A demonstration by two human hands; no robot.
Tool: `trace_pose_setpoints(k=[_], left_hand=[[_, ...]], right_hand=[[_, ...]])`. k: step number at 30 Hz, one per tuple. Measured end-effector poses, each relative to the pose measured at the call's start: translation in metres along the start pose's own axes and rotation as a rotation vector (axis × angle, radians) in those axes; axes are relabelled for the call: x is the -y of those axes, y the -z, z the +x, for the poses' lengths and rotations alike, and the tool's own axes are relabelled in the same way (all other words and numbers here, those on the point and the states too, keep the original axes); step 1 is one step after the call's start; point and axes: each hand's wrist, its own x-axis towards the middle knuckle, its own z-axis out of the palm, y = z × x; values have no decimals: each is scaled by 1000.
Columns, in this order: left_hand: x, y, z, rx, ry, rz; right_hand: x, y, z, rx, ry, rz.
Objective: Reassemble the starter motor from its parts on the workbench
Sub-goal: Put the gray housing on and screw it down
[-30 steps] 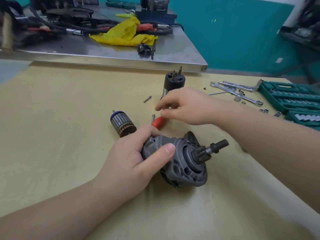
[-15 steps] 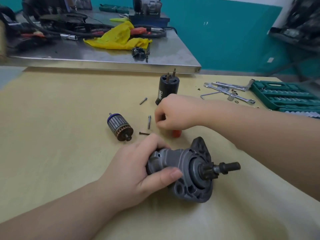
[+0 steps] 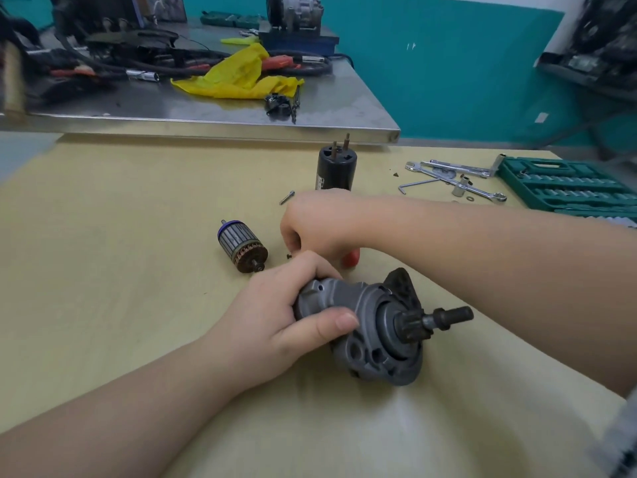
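- The left hand (image 3: 272,326) grips the grey starter housing (image 3: 372,326), lying near centre on the tabletop (image 3: 103,270), shaft pointing right
- The right hand (image 3: 317,222), fingers curled down just beyond it, covers a red-handled tool (image 3: 351,258); what it holds I cannot tell
- The armature (image 3: 243,244) lies just left of that hand, nearest to it

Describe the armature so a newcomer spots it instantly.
On the tan workbench, look just left of the right hand and beyond the left hand. The armature lies there alone: a ribbed grey drum with a blue end band and copper windings, unlike the upright black cylinder.
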Motion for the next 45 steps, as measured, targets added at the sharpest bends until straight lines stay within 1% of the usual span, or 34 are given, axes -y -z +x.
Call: trace_pose_setpoints(k=[2, 5, 8, 12, 16, 20, 24, 26, 33, 38, 41, 45], left_hand=[[3, 3, 3, -29, 34, -40], [9, 8, 5, -57, 85, -99], [14, 11, 9, -72, 127, -118], [17, 14, 16, -127, 231, -183], [15, 14, 16, -147, 256, -252], [14, 15, 12, -115, 241, -285], [14, 14, 10, -145, 245, -306], [15, 13, 10, -152, 241, -302], [13, 12, 9, -164, 205, -317], [17, 12, 8, -135, 177, -294], [17, 12, 7, -124, 157, -275], [19, 11, 8, -113, 155, -258]], right_hand=[[-9, 4, -10, -47, -9, 136], [-25, 10, -31, -187, -32, 463], [-27, 14, -59, -271, 11, 754], [-17, 28, -87, -409, 105, 970], [-5, 25, -102, -487, 175, 1097], [0, 14, -109, -551, 180, 1031], [1, 13, -110, -579, 191, 790], [3, 13, -110, -590, 188, 716], [6, 15, -112, -600, 144, 637], [11, 17, -114, -557, 167, 543], [12, 19, -115, -525, 182, 551], [13, 21, -114, -491, 206, 495]])
